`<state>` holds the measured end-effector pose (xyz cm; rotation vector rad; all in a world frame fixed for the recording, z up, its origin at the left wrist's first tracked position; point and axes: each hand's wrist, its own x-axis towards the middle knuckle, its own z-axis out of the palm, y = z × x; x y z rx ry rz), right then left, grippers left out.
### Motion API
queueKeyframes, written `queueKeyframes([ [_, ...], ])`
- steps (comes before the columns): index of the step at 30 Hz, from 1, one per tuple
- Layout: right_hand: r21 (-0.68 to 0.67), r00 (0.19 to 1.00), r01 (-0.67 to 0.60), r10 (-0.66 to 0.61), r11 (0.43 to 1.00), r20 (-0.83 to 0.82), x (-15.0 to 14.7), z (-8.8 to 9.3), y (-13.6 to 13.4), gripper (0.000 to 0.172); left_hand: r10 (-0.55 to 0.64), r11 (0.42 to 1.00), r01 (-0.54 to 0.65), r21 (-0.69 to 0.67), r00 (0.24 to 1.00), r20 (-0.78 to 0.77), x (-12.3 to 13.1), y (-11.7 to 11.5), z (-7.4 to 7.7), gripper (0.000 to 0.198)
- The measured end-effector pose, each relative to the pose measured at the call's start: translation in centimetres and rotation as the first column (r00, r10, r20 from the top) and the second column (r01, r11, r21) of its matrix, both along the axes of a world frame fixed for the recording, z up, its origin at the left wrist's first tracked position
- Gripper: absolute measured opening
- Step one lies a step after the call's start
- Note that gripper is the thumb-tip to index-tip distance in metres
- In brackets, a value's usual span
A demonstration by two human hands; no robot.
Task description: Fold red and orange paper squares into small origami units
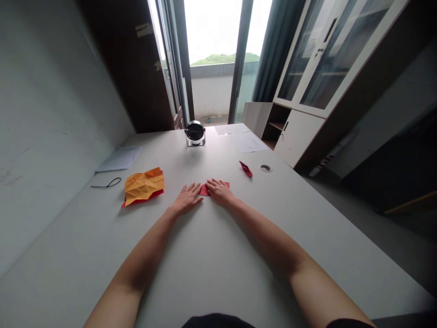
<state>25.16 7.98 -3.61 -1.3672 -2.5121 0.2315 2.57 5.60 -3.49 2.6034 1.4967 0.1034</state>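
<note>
While both hands lie palm down near the middle of the white table (218, 264), a small folded red paper (204, 191) rests flat on the tabletop between and beneath them. The right hand (219, 191) covers much of it, fingers extended and laid flat over the paper, its right end showing beyond the knuckles. The left hand (187, 199) has its fingers loosely spread, grasping nothing, with the tips at the paper's left end; whether they touch it cannot be told. Left of the hands lies a creased orange sheet (144, 183) with red showing along its lower edge, and beside that a looped black cord (112, 182). To the right, a pointed red folded piece (246, 169) lies near a white ring-shaped roll (265, 168). Farther back stands a round black device (195, 132) on a silvery stand. White papers lie at the left edge (120, 158) and far right corner (253, 144), any print too small to read. Beyond are a glass door (211, 34) and a glazed cabinet (302, 107).
</note>
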Motion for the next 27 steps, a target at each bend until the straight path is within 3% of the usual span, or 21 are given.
queueKeyframes([
  [5, -0.030, 0.997, 0.077, -0.076, 0.997, 0.015, 0.1, 0.1, 0.1, 0.052, 0.148, 0.989, -0.149, -0.018, 0.988, -0.031, -0.1, 0.2, -0.1, 0.075],
  [9, 0.024, 0.995, 0.101, -0.101, 0.995, -0.012, -0.2, 0.3, -0.3, 0.048, 0.140, 0.990, -0.140, -0.009, 0.990, 0.004, -0.3, 0.1, -0.2, 0.074],
  [12, 0.090, 0.999, -0.003, 0.007, 0.996, -0.044, -0.9, 0.3, -0.8, 0.040, 0.111, 0.994, -0.111, 0.005, 0.992, 0.052, -0.3, 0.1, -0.4, 0.073],
  [16, 0.064, 0.988, -0.146, 0.149, 0.987, -0.049, -1.6, -0.1, -0.9, 0.042, 0.110, 0.994, -0.110, -0.007, 0.991, 0.078, -0.3, 0.2, -0.6, 0.073],
  [21, 0.010, 0.998, 0.038, -0.037, 0.999, -0.044, -0.1, -0.6, 0.4, 0.046, 0.129, 0.992, -0.129, -0.014, 0.988, 0.080, -0.3, 0.3, -0.6, 0.072],
  [27, 0.018, 0.965, 0.256, -0.254, 0.967, -0.063, 2.0, -0.5, 1.5, 0.045, 0.218, 0.975, -0.221, 0.010, 0.970, 0.111, -0.4, 0.3, -0.7, 0.072],
])
